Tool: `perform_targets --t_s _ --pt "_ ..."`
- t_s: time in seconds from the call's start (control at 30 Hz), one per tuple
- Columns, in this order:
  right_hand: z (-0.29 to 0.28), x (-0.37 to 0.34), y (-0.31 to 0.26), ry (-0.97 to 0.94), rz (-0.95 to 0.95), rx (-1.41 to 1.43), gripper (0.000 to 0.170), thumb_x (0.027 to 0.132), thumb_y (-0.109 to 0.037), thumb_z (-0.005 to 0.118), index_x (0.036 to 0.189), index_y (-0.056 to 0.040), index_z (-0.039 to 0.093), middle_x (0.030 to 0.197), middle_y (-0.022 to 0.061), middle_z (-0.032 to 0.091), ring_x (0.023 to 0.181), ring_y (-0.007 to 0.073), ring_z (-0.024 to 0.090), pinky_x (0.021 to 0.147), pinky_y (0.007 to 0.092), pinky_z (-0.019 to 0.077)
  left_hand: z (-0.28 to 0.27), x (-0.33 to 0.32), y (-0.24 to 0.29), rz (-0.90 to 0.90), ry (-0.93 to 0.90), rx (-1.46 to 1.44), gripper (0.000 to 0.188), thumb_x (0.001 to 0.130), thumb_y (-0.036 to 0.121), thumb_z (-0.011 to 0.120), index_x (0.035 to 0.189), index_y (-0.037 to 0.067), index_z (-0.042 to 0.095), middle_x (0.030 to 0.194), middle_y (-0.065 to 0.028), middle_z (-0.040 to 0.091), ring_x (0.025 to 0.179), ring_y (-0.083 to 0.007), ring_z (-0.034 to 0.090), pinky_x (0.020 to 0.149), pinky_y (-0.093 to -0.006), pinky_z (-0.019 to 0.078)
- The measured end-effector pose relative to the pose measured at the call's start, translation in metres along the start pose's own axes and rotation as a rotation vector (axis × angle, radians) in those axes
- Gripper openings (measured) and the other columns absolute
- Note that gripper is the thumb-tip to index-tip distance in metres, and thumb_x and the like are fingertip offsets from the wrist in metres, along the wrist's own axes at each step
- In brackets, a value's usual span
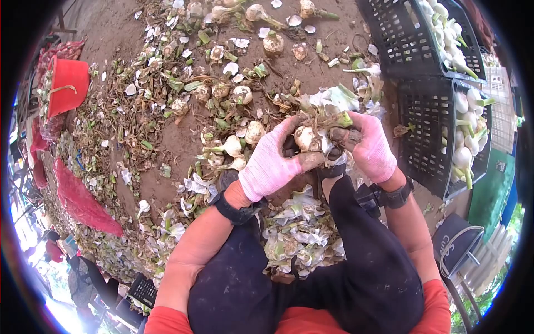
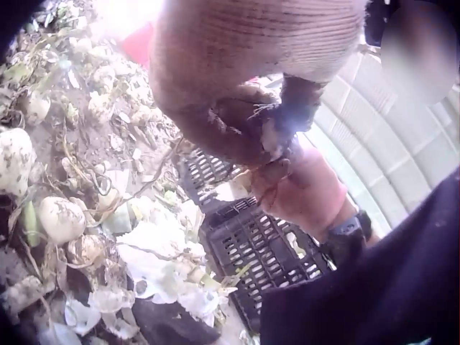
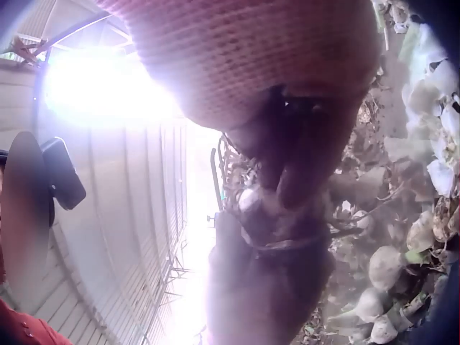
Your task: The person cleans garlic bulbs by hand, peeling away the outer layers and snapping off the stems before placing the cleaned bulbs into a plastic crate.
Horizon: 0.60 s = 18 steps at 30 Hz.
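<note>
Left hand (image 1: pixel 271 162) grips the garlic bulb (image 1: pixel 305 139), right hand (image 1: pixel 374 149) pinches at 3 o'clock; likely light, firm, best held mid-belly!

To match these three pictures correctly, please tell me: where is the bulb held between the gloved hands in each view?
Head: slightly above and right of centre, the held bulb between left hand and right hand.
Left wrist: above and right of centre, apparently a pale patch.
Right wrist: just below centre, apparently a blurred pale patch.
Shared landmark: loose bulbs on the ground.
</note>
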State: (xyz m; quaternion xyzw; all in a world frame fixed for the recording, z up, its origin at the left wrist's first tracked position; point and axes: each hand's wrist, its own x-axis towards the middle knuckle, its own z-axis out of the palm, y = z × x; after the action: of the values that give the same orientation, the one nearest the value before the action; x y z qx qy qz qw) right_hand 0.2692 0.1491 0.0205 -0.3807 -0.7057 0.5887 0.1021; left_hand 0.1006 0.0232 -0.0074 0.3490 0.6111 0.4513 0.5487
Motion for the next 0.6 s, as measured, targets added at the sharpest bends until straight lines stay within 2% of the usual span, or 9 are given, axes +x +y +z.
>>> perform_targets --t_s 0.07,0.1,0.2,0.23,0.37,0.43,0.47,0.53,0.6 --pt "-0.001 -0.001 0.0 -0.022 0.034 0.092 0.02 0.085 -0.004 0.065 0.102 0.0042 0.066 0.09 0.014 0.071 0.083 0.0183 0.067 0.075 0.0326 0.0517 -0.002 0.0 0.001 -0.14 -0.003 -0.251 0.081 0.077 0.027 0.08 0.137 -0.008 0.039 0.119 -0.0158 0.059 0.107 -0.0156 0.057 0.09 -0.0326 0.0489" --pt "-0.001 -0.001 0.001 -0.031 0.042 0.06 0.021 0.084 -0.004 0.066 0.103 0.0045 0.065 0.092 0.0121 0.071 0.084 0.0154 0.066 0.076 0.031 0.0516 0.0 -0.001 0.005 -0.112 -0.044 -0.418 0.057 0.092 0.035 0.057 0.135 0.0 0.045 0.108 -0.0086 0.063 0.095 -0.0149 0.061 0.078 -0.0295 0.0503" --pt "-0.001 -0.001 0.001 -0.062 0.108 0.095 0.023 0.084 -0.004 0.067 0.105 0.0049 0.065 0.092 0.009 0.071 0.085 0.0111 0.063 0.076 0.0283 0.0512 0.004 0.001 -0.003 -0.19 -0.133 -0.818 0.057 0.098 0.051 0.041 0.131 0.005 0.049 0.107 -0.0061 0.065 0.091 -0.0169 0.062 0.076 -0.0302 0.0504" --pt "-0.001 -0.002 0.0 -0.084 0.166 0.162 0.023 0.084 -0.003 0.067 0.106 0.0049 0.065 0.091 0.0078 0.07 0.086 0.0097 0.062 0.076 0.0271 0.0509 0.004 0.002 -0.002 -0.26 -0.108 -0.725 0.062 0.098 0.06 0.029 0.127 0.01 0.051 0.108 -0.0046 0.065 0.089 -0.0183 0.063 0.078 -0.0321 0.0515" --pt "0.006 -0.006 0.008 -0.021 0.249 0.33 0.024 0.084 -0.002 0.066 0.107 0.0047 0.064 0.091 0.0077 0.07 0.085 0.0089 0.062 0.075 0.0261 0.0505 0.011 0.004 0.003 -0.381 -0.051 -0.885 0.055 0.099 0.051 0.041 0.129 0.005 0.048 0.108 -0.0046 0.064 0.087 -0.0166 0.063 0.079 -0.0323 0.0521" --pt "0.004 -0.005 0.013 0.048 0.327 0.366 0.024 0.084 -0.003 0.066 0.107 0.0042 0.064 0.091 0.0081 0.07 0.084 0.0076 0.061 0.074 0.0265 0.0501 0.012 -0.004 -0.003 -0.078 0.098 -0.348 0.053 0.094 0.034 0.061 0.131 0.001 0.042 0.109 -0.0058 0.063 0.093 -0.0138 0.062 0.082 -0.031 0.052" --pt "0.004 -0.005 0.01 0.051 0.326 0.369 0.024 0.084 -0.003 0.066 0.107 0.0042 0.064 0.091 0.0081 0.07 0.084 0.0076 0.061 0.074 0.0265 0.0501 0.014 -0.004 -0.004 -0.078 0.095 -0.345 0.053 0.094 0.034 0.061 0.131 0.001 0.042 0.109 -0.0058 0.063 0.093 -0.0138 0.062 0.082 -0.031 0.052" --pt "0.006 -0.003 0.001 -0.025 0.212 0.175 0.025 0.082 -0.004 0.067 0.105 0.0042 0.064 0.091 0.0115 0.07 0.082 0.0126 0.064 0.073 0.0295 0.0505 0.02 -0.003 0.008 -0.03 0.117 -0.331 0.078 0.079 0.013 0.079 0.137 -0.005 0.031 0.117 -0.0135 0.059 0.106 -0.0152 0.057 0.09 -0.0294 0.0494" --pt "0.007 -0.002 0.001 0.002 0.114 0.052 0.024 0.082 -0.004 0.067 0.104 0.004 0.064 0.089 0.0147 0.069 0.081 0.019 0.065 0.072 0.0319 0.0508 0.015 0.003 -0.004 -0.048 0.156 -0.291 0.076 0.077 0.017 0.08 0.134 -0.006 0.035 0.119 -0.0128 0.058 0.103 -0.0144 0.057 0.089 -0.0281 0.0488"
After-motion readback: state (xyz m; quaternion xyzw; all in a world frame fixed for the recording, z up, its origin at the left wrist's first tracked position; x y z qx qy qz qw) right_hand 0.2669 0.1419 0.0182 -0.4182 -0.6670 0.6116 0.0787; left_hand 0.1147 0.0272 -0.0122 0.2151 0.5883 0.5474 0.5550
